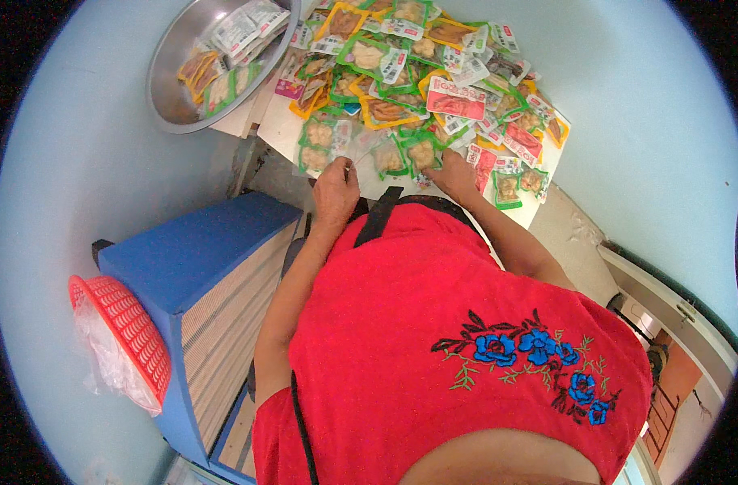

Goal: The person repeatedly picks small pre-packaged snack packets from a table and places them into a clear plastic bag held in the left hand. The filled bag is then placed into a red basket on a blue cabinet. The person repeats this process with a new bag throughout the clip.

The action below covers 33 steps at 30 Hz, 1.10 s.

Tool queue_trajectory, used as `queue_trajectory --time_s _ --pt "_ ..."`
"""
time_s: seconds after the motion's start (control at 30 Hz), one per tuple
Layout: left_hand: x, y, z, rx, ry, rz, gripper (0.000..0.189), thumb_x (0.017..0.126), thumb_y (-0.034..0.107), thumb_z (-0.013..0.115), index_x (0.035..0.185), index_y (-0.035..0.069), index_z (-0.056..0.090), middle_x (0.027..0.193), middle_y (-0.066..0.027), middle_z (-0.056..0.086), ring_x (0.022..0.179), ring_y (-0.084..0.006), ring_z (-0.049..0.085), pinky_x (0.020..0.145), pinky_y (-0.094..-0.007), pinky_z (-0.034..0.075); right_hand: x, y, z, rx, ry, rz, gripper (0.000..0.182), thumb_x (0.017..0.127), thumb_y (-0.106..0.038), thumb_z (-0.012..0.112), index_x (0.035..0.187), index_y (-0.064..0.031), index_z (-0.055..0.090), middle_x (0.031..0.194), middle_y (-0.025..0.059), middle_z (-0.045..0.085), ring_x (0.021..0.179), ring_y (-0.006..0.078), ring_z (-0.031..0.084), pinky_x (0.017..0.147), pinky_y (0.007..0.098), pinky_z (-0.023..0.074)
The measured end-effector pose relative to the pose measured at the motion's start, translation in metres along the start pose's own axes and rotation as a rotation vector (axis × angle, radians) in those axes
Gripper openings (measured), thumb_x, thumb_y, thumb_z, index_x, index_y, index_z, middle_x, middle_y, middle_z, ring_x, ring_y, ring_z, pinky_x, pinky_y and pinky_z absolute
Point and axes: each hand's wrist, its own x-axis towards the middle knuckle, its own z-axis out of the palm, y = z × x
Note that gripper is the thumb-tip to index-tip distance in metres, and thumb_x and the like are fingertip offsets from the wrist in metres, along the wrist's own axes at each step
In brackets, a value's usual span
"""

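My left hand (337, 189) is at the near edge of the table, its thumb and fingertips pinched at the lower right edge of a pair of green-edged clear food pouches (316, 145). Pale, lumpy food shows through the film. My right hand (457, 177) grips the right side of another green-edged pouch (422, 154), with some fingertips hidden by the film. Between the hands lies a similar green-edged pouch (388, 159). Beyond them a heap of sealed pouches with yellow, green and red edges (393, 112) covers much of the white tabletop (278, 136).
A steel basin (162, 91) holding several pouches stands at the upper left. Below it is a blue-sided rack or cabinet (193, 248), with a red plastic basket (123, 321) and clear bags against its side. Light blue walls (623, 115) close in both sides.
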Motion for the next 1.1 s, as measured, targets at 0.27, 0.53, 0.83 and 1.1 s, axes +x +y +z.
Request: queue_trajectory --time_s 0.27,0.53,0.83,1.1 --pt "0.002 -0.003 0.002 -0.033 -0.042 -0.034 0.016 0.084 0.012 0.061 0.095 0.002 0.060 0.084 -0.0209 0.065 0.078 -0.0383 0.064 0.068 -0.0453 0.049 0.014 0.013 0.015 0.251 0.052 0.039 0.045 0.064 -0.035 0.079 0.085 0.0009 0.061 0.078 0.0173 0.065 0.074 0.0305 0.064 0.067 0.0408 0.0499" --pt "0.000 -0.010 0.005 -0.098 0.007 0.014 0.013 0.083 0.010 0.061 0.091 0.001 0.057 0.084 -0.0206 0.062 0.082 -0.0402 0.060 0.071 -0.0470 0.047 -0.003 0.012 -0.018 0.593 0.255 -0.114 0.030 0.072 -0.012 0.070 0.097 0.0027 0.063 0.093 0.0197 0.067 0.088 0.0313 0.067 0.076 0.0388 0.0525" --pt "0.002 -0.003 0.004 -0.168 0.051 -0.002 0.011 0.083 0.009 0.060 0.089 0.002 0.055 0.081 -0.0210 0.062 0.080 -0.0409 0.060 0.069 -0.0480 0.047 -0.014 -0.057 -0.060 0.849 -0.196 -0.188 0.031 0.076 -0.014 0.071 0.101 0.0035 0.065 0.093 0.0116 0.068 0.085 0.0156 0.064 0.075 0.0297 0.0511" --pt "0.003 -0.001 -0.003 -0.097 0.045 0.030 0.015 0.088 0.013 0.057 0.099 0.005 0.051 0.083 -0.0209 0.062 0.078 -0.0416 0.061 0.066 -0.0486 0.047 0.007 -0.083 -0.031 1.001 -0.348 -0.131 0.034 0.077 -0.011 0.069 0.107 0.0044 0.064 0.097 0.0093 0.068 0.081 0.0139 0.062 0.073 0.0273 0.0505"
